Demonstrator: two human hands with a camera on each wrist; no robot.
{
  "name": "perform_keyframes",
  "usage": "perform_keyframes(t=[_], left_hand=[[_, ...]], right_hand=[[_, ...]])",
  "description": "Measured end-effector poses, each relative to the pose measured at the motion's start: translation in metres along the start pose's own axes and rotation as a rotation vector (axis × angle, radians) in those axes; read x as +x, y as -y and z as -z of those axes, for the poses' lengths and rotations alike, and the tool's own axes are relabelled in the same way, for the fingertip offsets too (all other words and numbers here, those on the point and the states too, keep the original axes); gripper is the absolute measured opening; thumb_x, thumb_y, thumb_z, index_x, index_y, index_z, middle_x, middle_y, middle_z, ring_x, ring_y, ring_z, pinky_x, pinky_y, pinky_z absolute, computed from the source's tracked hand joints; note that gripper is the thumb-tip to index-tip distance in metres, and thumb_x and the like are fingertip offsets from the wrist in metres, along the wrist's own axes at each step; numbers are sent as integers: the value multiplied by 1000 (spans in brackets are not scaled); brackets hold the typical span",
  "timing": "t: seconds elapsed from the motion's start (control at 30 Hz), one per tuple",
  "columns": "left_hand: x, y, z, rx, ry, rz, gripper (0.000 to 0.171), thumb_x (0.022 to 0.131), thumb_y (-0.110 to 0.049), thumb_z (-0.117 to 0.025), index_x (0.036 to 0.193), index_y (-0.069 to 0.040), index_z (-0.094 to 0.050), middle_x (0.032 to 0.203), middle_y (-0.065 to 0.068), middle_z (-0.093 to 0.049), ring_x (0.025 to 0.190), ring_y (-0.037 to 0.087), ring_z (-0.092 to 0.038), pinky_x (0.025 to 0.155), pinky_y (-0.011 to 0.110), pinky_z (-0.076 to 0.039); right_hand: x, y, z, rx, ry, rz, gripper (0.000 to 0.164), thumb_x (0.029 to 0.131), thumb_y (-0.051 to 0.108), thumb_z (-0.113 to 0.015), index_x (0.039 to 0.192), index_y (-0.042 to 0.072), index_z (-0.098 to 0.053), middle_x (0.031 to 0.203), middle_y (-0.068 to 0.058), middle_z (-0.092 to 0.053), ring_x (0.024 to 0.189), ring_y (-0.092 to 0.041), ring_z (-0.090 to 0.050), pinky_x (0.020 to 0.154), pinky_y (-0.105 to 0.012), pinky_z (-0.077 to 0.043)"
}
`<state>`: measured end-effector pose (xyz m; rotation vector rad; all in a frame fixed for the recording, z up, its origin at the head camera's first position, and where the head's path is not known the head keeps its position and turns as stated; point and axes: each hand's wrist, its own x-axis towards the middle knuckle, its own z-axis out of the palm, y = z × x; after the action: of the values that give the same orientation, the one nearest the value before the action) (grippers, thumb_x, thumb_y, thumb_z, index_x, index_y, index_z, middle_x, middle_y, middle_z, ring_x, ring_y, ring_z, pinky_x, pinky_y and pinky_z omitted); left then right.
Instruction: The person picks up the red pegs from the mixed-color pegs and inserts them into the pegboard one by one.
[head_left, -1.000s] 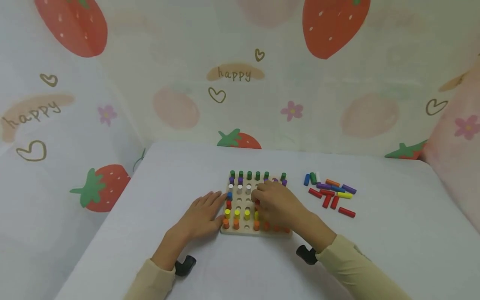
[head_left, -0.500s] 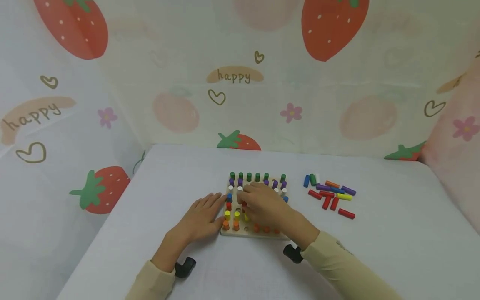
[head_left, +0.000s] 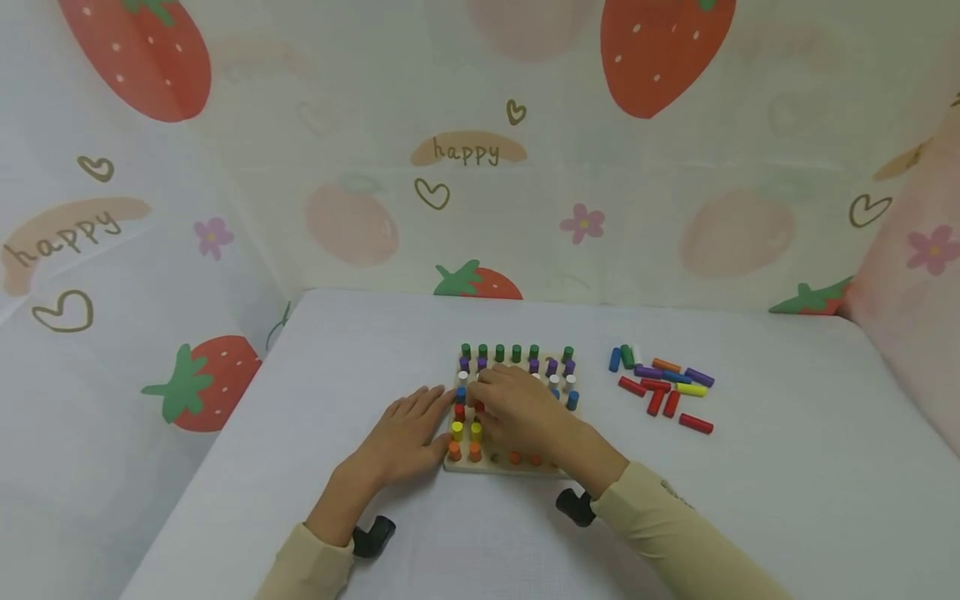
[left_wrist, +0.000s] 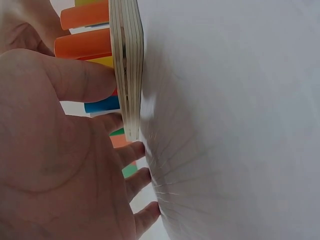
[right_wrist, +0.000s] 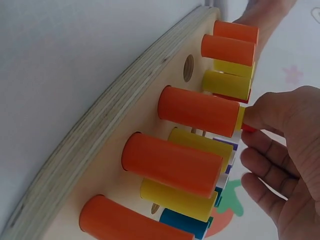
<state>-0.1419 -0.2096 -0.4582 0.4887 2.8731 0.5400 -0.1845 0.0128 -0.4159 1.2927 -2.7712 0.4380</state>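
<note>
A wooden pegboard point(head_left: 468, 467) carries upright pegs in coloured rows: green at the back, then purple, white, blue, red, yellow and orange in front. My left hand point(head_left: 401, 437) lies with fingers spread along its left side; the thumb point(left_wrist: 85, 80) touches the board's edge and the other fingertips reach the tablecloth. Over the left middle of the board, my right hand point(head_left: 525, 412) pinches a red peg point(right_wrist: 247, 128) between thumb and fingers. The hand covers much of the middle rows in the head view. An unfilled hole point(right_wrist: 188, 68) shows in the orange row.
Right of the board lie several loose pegs, among them a yellow peg point(head_left: 691, 389), an orange peg point(head_left: 666, 365) and a red peg point(head_left: 697, 423). White cloth point(head_left: 465, 542) covers the table, and a strawberry-printed curtain point(head_left: 645, 192) stands behind. Black wrist mounts point(head_left: 373, 537) hang below both forearms.
My right hand has moved left across the board with the red peg, uncovering blue and white pegs on the right side. The left hand has stayed at the board's left edge.
</note>
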Motion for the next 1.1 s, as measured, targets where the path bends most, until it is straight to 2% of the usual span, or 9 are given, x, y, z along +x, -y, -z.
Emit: perform_keyframes(t=[0.17, 0.53, 0.83, 1.1], left_hand=[[0, 0, -1, 1, -3, 6, 65, 107, -33, -49, 166, -10, -33, 173, 17, -34, 163, 42, -25, 132, 66, -21], [-1, 1, -1, 2, 1, 13, 65, 108, -34, -47, 167, -10, -32, 174, 16, -32, 164, 41, -24, 133, 64, -20], [-1, 0, 1, 8, 6, 8, 65, 108, -34, -47, 167, -10, -32, 174, 17, -32, 164, 41, -24, 133, 64, -20], [-2, -1, 1, 10, -2, 8, 65, 108, -34, -48, 166, -10, -33, 173, 17, -33, 163, 42, -26, 132, 65, -21]], right_hand=[[1, 0, 0, 32, 6, -28, 14, 100, 17, -73, 113, 12, -76, 108, -2, -75, 105, -20, -67, 108, -40, -57], [3, 3, 0, 20, 23, -38, 15, 100, 19, -74, 113, 13, -77, 108, -2, -75, 104, -20, -66, 106, -39, -58], [1, 1, 3, 79, 10, -53, 17, 99, 18, -75, 114, 13, -78, 111, -2, -78, 108, -22, -69, 108, -42, -58], [1, -1, 2, 95, -5, -9, 14, 98, 15, -75, 111, 11, -79, 104, -3, -77, 97, -21, -68, 97, -40, -60]])
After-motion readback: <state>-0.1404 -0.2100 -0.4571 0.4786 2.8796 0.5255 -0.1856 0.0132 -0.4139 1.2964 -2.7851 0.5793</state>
